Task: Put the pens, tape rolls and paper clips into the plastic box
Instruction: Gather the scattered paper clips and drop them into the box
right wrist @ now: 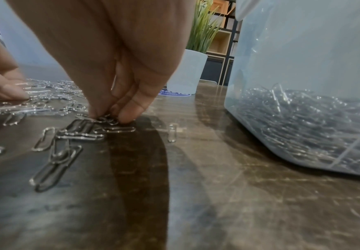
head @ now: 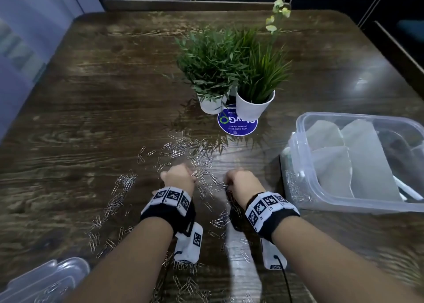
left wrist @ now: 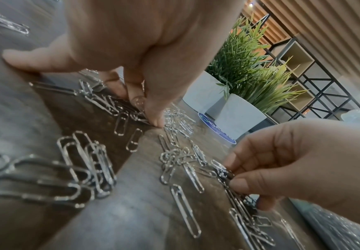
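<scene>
Silver paper clips [head: 179,146] lie scattered over the dark wooden table [head: 91,96], in front of and between my hands. My left hand [head: 179,176] is down on the table; its curled fingers [left wrist: 144,108] rake a small bunch of clips while the thumb is spread out to the side. My right hand [head: 241,181] pinches a cluster of clips [right wrist: 108,119] with its fingertips against the tabletop. The clear plastic box [head: 305,165] stands to the right of my right hand, with a heap of clips [right wrist: 303,118] and white pens [head: 410,193] inside.
Two potted green plants [head: 252,105] stand behind the clips on a round blue sticker [head: 237,126]. A clear plastic lid [head: 46,279] lies at the near left corner. More clips [head: 185,286] lie between my forearms, close to the table's front edge.
</scene>
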Available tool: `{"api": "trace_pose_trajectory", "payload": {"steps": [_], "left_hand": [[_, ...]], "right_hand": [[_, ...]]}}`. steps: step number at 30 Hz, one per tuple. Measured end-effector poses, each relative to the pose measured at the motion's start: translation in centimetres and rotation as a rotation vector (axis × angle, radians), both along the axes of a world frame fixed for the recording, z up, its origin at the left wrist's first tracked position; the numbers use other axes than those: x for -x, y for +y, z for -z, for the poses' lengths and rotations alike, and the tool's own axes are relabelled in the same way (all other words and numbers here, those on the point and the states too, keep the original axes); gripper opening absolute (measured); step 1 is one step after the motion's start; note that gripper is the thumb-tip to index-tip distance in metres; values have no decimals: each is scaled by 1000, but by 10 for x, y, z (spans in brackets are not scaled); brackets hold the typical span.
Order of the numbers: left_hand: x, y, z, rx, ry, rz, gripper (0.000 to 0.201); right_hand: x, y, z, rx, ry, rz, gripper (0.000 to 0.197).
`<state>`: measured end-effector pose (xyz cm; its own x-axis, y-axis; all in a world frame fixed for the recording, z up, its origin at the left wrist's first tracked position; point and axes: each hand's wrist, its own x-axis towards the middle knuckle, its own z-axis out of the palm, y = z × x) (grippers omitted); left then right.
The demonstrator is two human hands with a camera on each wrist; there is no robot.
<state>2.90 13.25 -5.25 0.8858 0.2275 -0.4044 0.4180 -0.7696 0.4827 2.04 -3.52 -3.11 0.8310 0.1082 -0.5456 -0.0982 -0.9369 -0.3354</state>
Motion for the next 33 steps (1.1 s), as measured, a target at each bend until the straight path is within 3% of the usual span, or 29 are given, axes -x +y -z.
{"api": "trace_pose_trajectory", "payload": {"steps": [2,7,17,21,27,30,33], "left_hand": [[0,0,4,8,16,-18,31],[-1,4,8,54,138,-12,28],[24,12,-8,52,-80,-19,27],[45,7,-43,91,-178,18,12],[61,-28,-106,187,-319,125,12],[67,-58,-132,239,-376,202,12],[70,-94,-147,282,-402,244,12]], "right_hand": [[-2,0,-2,24,68,13,31],[22,-7,-1,53,-96,-29,23],[54,-22,-27,-172,-262,12,15],[75,-38,-72,-250,-330,36,13],[95,-91,-144,-371,-509,164,6],[89,-128,-157,-367,-539,362,20],[78,-152,-152,-336,-457,479,10]]}}
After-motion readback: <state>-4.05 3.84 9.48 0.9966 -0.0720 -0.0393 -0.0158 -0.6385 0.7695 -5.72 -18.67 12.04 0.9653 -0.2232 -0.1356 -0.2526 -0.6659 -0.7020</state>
